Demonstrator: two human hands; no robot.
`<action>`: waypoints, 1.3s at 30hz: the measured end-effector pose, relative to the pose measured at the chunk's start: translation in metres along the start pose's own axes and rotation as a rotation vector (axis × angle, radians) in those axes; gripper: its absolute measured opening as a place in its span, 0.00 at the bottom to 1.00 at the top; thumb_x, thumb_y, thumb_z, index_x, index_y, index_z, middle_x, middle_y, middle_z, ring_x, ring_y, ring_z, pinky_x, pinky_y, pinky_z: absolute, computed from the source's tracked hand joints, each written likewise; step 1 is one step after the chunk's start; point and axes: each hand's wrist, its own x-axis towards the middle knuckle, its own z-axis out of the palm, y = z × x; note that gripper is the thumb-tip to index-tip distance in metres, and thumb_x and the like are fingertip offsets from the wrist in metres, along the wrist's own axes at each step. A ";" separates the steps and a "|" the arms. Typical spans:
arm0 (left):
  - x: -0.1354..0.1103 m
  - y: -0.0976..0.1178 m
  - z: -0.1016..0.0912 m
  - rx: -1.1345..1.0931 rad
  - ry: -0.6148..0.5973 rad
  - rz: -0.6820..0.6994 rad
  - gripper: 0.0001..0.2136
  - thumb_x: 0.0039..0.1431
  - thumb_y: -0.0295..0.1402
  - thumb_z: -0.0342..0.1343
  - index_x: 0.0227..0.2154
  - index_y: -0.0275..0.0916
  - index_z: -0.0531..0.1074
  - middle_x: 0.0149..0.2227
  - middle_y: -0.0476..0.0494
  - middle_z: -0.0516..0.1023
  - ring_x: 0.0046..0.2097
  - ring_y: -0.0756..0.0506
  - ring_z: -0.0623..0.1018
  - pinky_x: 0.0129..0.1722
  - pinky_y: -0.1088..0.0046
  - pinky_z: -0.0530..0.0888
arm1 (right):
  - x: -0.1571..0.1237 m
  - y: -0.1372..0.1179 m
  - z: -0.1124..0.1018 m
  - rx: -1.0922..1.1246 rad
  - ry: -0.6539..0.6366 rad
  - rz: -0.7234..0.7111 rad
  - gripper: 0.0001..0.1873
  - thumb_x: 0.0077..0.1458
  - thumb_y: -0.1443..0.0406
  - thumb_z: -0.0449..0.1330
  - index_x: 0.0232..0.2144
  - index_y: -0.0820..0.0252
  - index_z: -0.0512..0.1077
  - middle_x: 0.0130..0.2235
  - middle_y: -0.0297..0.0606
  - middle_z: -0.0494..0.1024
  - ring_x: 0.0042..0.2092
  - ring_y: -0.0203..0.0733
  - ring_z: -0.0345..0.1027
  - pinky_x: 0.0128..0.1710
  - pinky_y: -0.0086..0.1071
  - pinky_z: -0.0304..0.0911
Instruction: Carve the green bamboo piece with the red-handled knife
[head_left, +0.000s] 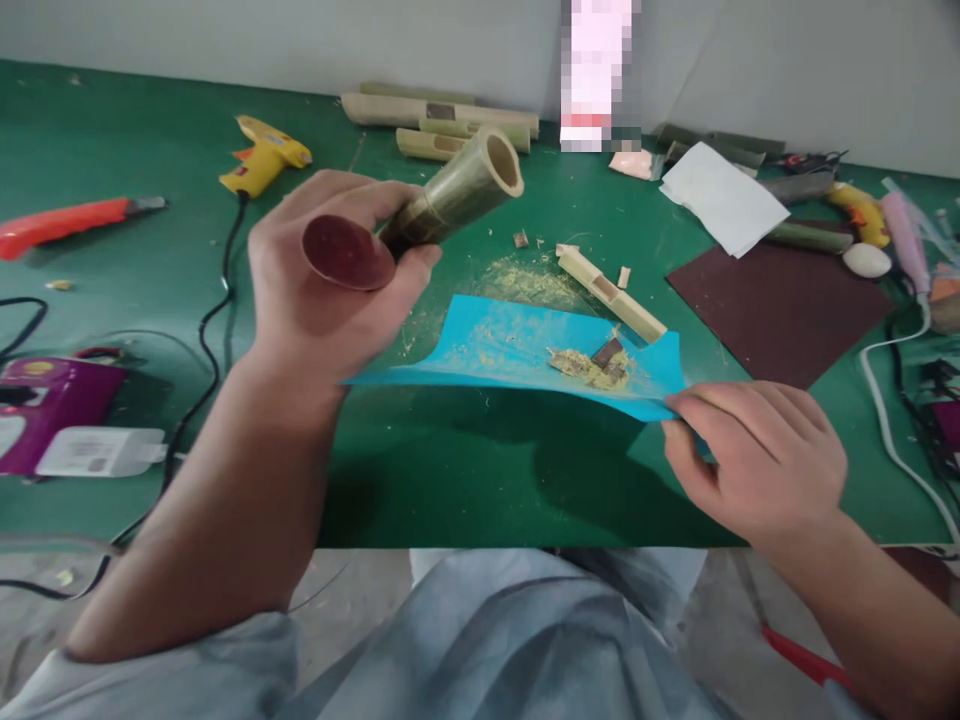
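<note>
My left hand (330, 290) is closed round a green bamboo tube (457, 190) and also grips a round dark red piece of sandpaper (346, 253). The tube's open end points up and to the right. My right hand (750, 455) pinches the near right edge of a blue sheet (517, 345) and lifts it off the green table (465, 480). On the sheet lie yellowish sawdust and small dark scraps (596, 362). A slim cut bamboo piece (611, 293) rests just beyond the sheet.
A yellow glue gun (262, 157) and an orange cutter (67, 222) lie at the left. More bamboo tubes (442, 120) sit at the back. A dark brown sandpaper sheet (780, 310), white paper (720, 195) and cables lie at the right. A purple box (45, 405) is near left.
</note>
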 end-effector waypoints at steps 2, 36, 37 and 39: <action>0.000 0.000 -0.001 0.000 -0.007 -0.006 0.19 0.68 0.47 0.54 0.57 0.46 0.74 0.56 0.47 0.80 0.59 0.43 0.77 0.64 0.62 0.72 | -0.002 0.000 0.001 0.017 0.021 0.004 0.06 0.58 0.67 0.67 0.39 0.58 0.77 0.36 0.40 0.84 0.36 0.45 0.77 0.39 0.41 0.70; 0.005 -0.009 0.011 -0.070 0.139 0.036 0.18 0.60 0.43 0.61 0.50 0.42 0.79 0.49 0.42 0.84 0.52 0.40 0.81 0.56 0.59 0.77 | 0.000 0.003 0.013 0.216 -0.057 0.013 0.04 0.64 0.68 0.62 0.35 0.57 0.75 0.35 0.38 0.83 0.35 0.43 0.76 0.39 0.39 0.68; 0.004 -0.008 0.012 -0.078 0.136 0.051 0.18 0.60 0.42 0.62 0.50 0.42 0.79 0.49 0.42 0.84 0.51 0.40 0.81 0.55 0.59 0.77 | -0.003 0.001 0.013 0.233 -0.062 -0.018 0.03 0.64 0.68 0.62 0.35 0.58 0.76 0.35 0.38 0.83 0.34 0.43 0.76 0.40 0.40 0.67; 0.003 -0.007 0.013 -0.090 0.131 0.099 0.16 0.60 0.41 0.62 0.49 0.42 0.79 0.48 0.43 0.84 0.49 0.41 0.81 0.54 0.60 0.77 | -0.010 -0.001 0.014 0.254 -0.080 -0.012 0.03 0.64 0.68 0.63 0.36 0.60 0.76 0.36 0.39 0.84 0.35 0.43 0.76 0.42 0.40 0.67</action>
